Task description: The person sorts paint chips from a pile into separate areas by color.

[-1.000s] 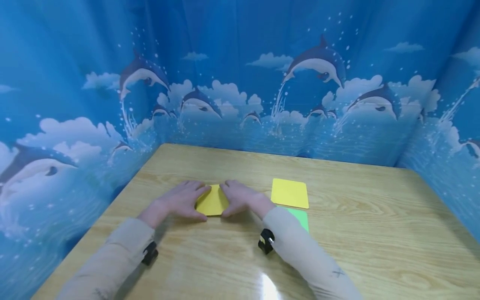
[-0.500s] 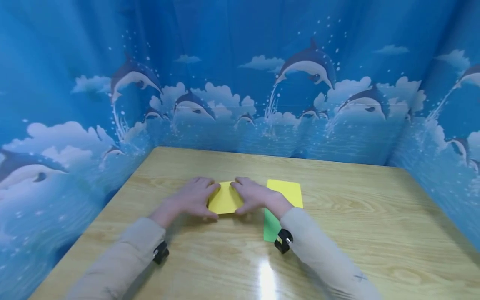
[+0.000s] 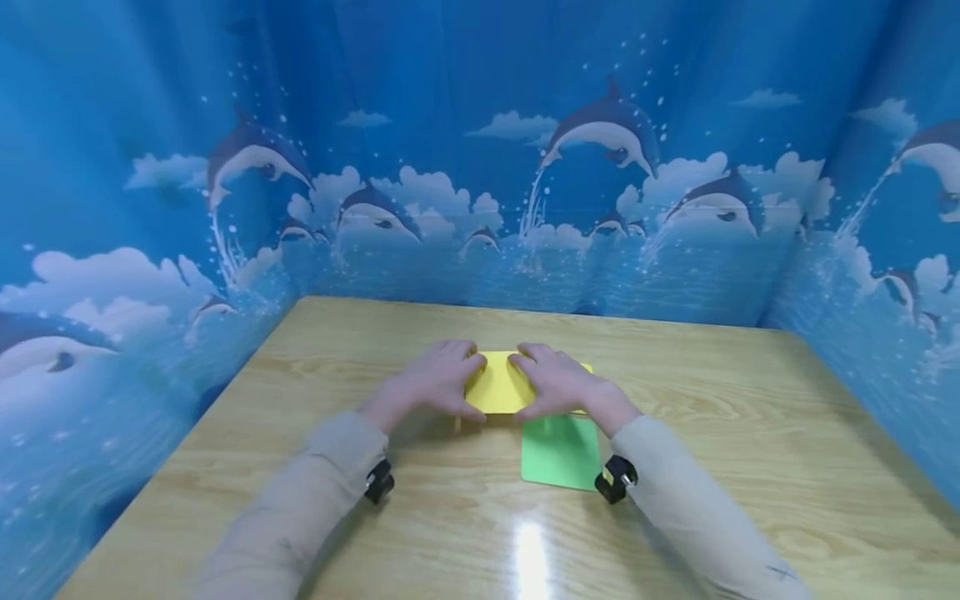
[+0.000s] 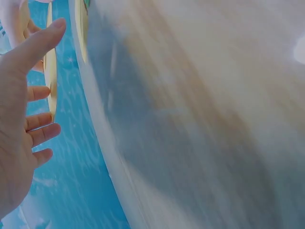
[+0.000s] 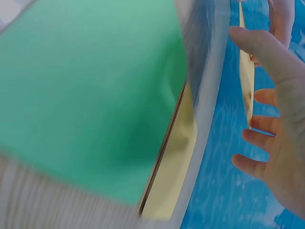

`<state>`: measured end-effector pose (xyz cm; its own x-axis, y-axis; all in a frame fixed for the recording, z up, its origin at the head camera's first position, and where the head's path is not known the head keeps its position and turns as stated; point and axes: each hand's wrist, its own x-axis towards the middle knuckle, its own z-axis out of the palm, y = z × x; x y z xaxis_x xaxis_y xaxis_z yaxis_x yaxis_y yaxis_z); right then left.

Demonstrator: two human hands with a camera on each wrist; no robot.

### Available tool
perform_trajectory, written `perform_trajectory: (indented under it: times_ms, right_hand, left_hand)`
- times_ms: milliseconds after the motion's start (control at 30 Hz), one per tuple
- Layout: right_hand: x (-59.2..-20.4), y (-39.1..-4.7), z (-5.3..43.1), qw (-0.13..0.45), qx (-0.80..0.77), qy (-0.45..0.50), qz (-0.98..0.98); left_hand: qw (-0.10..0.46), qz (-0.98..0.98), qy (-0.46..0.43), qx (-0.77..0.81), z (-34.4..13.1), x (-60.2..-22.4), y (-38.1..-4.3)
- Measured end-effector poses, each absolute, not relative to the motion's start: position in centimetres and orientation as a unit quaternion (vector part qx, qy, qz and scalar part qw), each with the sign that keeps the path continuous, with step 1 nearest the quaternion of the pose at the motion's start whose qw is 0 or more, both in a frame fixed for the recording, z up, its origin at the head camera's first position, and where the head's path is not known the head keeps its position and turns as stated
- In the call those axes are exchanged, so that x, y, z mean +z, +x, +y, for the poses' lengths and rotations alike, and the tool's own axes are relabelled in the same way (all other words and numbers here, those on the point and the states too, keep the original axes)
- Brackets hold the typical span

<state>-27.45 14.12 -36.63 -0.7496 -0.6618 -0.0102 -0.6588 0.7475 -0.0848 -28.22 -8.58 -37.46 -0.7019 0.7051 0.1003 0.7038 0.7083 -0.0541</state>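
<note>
A thin yellow square card (image 3: 497,383) is held up off the table between both hands. My left hand (image 3: 441,379) grips its left edge, thumb near and fingers on the far side. At the right edge my right hand (image 3: 558,383) grips it the same way. In the left wrist view the card (image 4: 53,76) appears edge-on beside the fingertips. Below the right hand a green square card (image 3: 561,454) lies flat on the table. A second yellow square card (image 5: 172,162) adjoins its far edge, mostly hidden by the right hand in the head view.
The wooden table (image 3: 360,533) reaches back to a blue curtain (image 3: 420,108) printed with dolphins, which also closes off both sides. A black wrist device (image 3: 617,479) sits on the right sleeve, another (image 3: 378,481) on the left.
Both hands have carried the yellow card to the right, raised from near the tabletop, until it overlaps the second yellow card in view. The head view has shifted slightly.
</note>
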Motion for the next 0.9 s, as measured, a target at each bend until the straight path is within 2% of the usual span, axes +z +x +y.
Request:
perform_trajectory:
  times_ms: [333, 567, 900]
  right_hand:
    - [-37.2, -27.6, 18.9, -0.008, -0.056, -0.331, 0.942]
    - [-37.4, -28.0, 21.2, 0.019, -0.062, -0.290, 0.955]
    - [-37.8, -28.4, 22.5, 0.042, -0.086, -0.261, 0.960]
  left_hand:
    - [0.052, -0.913, -0.404, 0.031, -3.9, -37.1, -29.5]
    - [0.044, -0.910, -0.411, 0.034, -1.5, -37.3, -30.5]
    - [-0.018, -0.922, -0.387, 0.004, 0.8, -38.0, -31.7]
